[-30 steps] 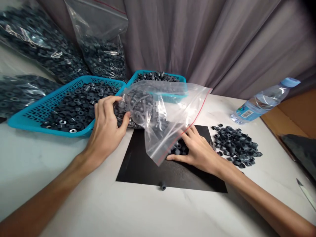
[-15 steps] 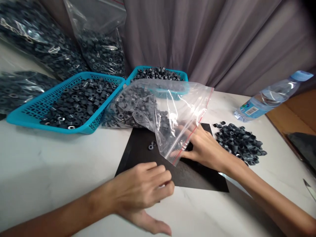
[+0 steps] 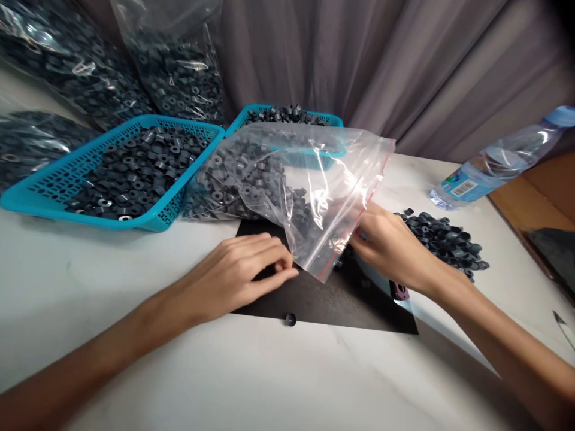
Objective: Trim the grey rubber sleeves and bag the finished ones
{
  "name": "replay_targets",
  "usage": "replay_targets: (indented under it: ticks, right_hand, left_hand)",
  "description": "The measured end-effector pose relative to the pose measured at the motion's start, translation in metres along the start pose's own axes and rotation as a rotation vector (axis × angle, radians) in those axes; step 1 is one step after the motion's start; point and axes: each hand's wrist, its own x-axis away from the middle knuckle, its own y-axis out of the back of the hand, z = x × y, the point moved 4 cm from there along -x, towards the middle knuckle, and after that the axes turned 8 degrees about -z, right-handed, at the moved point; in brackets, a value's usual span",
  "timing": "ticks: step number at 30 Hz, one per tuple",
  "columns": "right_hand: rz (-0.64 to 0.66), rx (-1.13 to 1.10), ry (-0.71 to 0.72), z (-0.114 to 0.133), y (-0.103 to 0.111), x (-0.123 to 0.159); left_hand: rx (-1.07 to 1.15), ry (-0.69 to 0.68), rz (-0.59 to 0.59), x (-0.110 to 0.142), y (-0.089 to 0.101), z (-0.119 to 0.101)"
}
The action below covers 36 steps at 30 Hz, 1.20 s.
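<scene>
My left hand [image 3: 247, 269] is over the black mat [image 3: 332, 305], its fingers curled toward the thumb beside the lower edge of a clear zip bag [image 3: 332, 203]. Whatever sits between those fingertips is hidden. The bag lies on its side, with many small grey ring-like parts [image 3: 238, 179] in its far end. At its red-striped mouth is my right hand [image 3: 386, 245], fingers behind the plastic and largely hidden. A few loose parts show beneath the bag mouth. One dark ring [image 3: 290, 319] rests on the mat's front edge. A small dark-red object [image 3: 399, 291] shows below my right wrist.
Two blue baskets of grey parts, one near [image 3: 148, 221] and one far [image 3: 335, 120], stand behind the bag. Filled plastic bags [image 3: 188, 78] lean at back left. At right are a pile of dark parts [image 3: 449, 239], a water bottle [image 3: 489, 164] and a cardboard box [image 3: 530, 197].
My left hand has moved up onto the mat, its fingers drawn toward the thumb, covering where two small rings lay. My right hand has shifted slightly right and up at the bag mouth.
</scene>
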Motion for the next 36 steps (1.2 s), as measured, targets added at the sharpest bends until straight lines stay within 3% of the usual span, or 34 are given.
replay_targets:
  ticks: [3,6,12,17,24,30,34,36]
  right_hand:
    - [-0.019,-0.06,-0.032,0.001,0.007,-0.004]
    - [-0.019,-0.117,-0.055,0.005,0.017,-0.007]
    - [-0.058,-0.103,-0.046,0.011,0.032,-0.011]
    - [-0.085,-0.201,-0.07,0.015,0.035,-0.013]
    - [0.126,-0.606,-0.17,0.019,0.031,-0.007]
    - [-0.003,-0.839,-0.341,0.012,0.022,0.001]
    - [-0.054,-0.88,-0.346,0.013,0.018,0.002]
    - [-0.111,-0.794,-0.352,0.006,0.026,0.007]
  left_hand:
    - [-0.181,0.073,-0.102,0.0,-0.003,0.009]
    - [-0.298,0.088,-0.114,0.0,-0.01,0.012]
    - [-0.315,0.13,-0.129,-0.003,-0.012,0.01]
    - [-0.102,0.163,-0.228,-0.003,-0.005,0.008]
    - [0.364,0.406,-0.457,-0.022,-0.008,-0.008]
    - [0.395,0.376,-0.494,-0.04,-0.01,-0.018]
    - [0.328,0.337,-0.461,-0.047,-0.009,-0.017]
    - [0.272,0.326,-0.45,-0.047,-0.006,-0.014]
